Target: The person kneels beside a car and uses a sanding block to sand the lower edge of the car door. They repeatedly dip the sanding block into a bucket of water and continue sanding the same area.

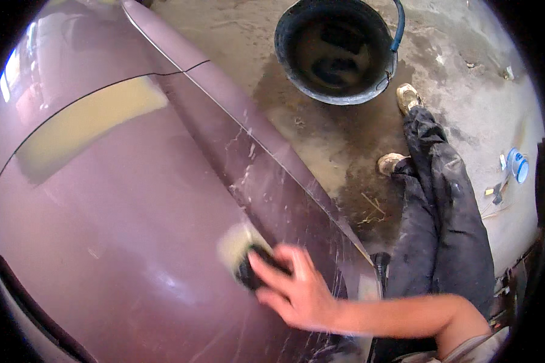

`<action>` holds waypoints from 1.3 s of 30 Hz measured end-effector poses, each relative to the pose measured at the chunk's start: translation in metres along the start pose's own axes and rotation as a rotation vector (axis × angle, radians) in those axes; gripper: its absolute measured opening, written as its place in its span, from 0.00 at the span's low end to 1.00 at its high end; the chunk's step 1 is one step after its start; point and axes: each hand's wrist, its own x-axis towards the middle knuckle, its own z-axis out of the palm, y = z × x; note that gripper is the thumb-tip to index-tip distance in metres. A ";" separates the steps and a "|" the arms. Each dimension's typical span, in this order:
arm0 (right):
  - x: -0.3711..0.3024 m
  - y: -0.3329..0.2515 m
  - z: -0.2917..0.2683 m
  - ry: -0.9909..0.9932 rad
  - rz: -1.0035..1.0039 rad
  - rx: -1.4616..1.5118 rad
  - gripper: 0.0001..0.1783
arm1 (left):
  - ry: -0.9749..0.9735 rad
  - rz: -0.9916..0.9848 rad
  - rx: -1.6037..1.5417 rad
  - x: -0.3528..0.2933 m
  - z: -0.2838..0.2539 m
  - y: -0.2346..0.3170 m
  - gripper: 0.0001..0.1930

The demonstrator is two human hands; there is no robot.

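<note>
My right hand (300, 290) comes in from the lower right, with its fingers closed around a black sanding block (257, 266). The block rests on a mauve car body panel (181, 224), at the edge of a small pale yellowish filler patch (237, 242). Motion blurs both the hand and the block. Farther up the panel, a larger yellowish filler patch (94, 127) runs along a curved seam. White streaks and drips (245, 172) mark the panel's side near the long trim line. My left hand is out of view.
A black bucket (336, 51) with dark water stands on the wet concrete floor (333, 139) beyond the car. My legs (454, 212) in dark trousers are right of the panel. A blue-and-white round container (518, 165) lies at the far right, near small debris.
</note>
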 end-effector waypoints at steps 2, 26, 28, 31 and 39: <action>-0.050 -0.005 -0.003 -0.072 -0.001 0.029 0.32 | -0.008 -0.002 -0.017 -0.002 -0.002 -0.004 0.15; -0.026 0.020 -0.005 -0.068 -0.015 0.002 0.34 | -0.012 -0.006 -0.056 -0.009 0.003 -0.010 0.15; -0.054 0.015 -0.006 -0.094 -0.006 0.044 0.34 | -0.013 -0.006 -0.054 -0.009 0.001 -0.010 0.15; 0.011 0.032 -0.003 0.003 -0.039 -0.021 0.34 | -0.011 0.002 -0.065 -0.007 0.004 -0.010 0.15; -0.037 0.025 -0.007 -0.063 -0.041 -0.021 0.34 | -0.018 -0.012 -0.055 -0.010 0.002 -0.011 0.15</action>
